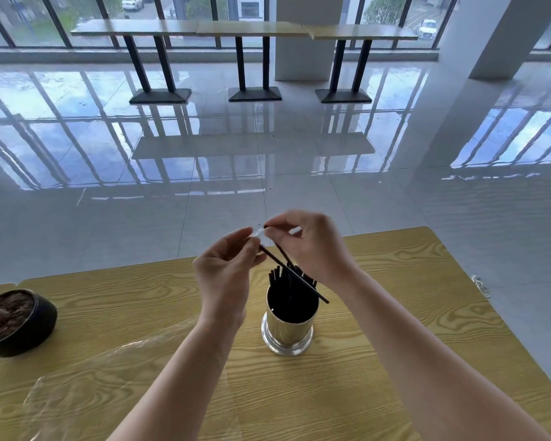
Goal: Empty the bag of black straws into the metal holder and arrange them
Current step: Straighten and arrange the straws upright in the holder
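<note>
1. I see my left hand [226, 272] pinching one black straw [295, 275] above the metal holder [288, 326].
2. My right hand [312, 246] fingers grip a second straw [282, 251] at its top.
3. Other straws [291, 286] stand inside the holder on the counter [395, 345]; the clear bag [93, 377] lies flat at left.

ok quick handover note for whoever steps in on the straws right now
Left hand: pinching one black straw slanting across the holder's mouth.
Right hand: pinching another straw's top end plus a scrap of clear wrapper.
Metal holder: upright on the wooden table, most straws already inside.
Empty clear bag: flat at near left.
Left: drop these two in, even up the bundle.
</note>
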Motion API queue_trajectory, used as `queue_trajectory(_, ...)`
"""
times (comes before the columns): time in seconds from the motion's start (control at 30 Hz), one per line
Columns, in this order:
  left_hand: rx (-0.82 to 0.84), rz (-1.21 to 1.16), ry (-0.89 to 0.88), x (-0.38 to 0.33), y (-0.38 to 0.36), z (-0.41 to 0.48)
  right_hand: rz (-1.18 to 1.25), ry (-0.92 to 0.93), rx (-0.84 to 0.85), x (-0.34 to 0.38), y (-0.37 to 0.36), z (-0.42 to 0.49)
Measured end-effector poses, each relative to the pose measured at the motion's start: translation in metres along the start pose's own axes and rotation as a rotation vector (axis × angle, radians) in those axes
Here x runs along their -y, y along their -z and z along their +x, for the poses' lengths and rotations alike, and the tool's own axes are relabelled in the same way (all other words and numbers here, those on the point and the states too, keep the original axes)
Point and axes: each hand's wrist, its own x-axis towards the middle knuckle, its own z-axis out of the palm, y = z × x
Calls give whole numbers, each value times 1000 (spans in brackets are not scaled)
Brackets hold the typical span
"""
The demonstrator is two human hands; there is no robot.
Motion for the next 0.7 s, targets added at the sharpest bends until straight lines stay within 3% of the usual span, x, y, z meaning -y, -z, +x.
queue_trajectory(0.27, 35, -29, -74, -17, -1, 4, 226, -111, 10, 8, -6, 9)
queue_trajectory(0.47, 52, -13, -78, -16, -5, 3, 252, -146, 25, 10, -5, 8)
queue_trajectory(0.7, -31, 46, -165, -24, 3, 14, 352, -160, 19, 7, 15, 3)
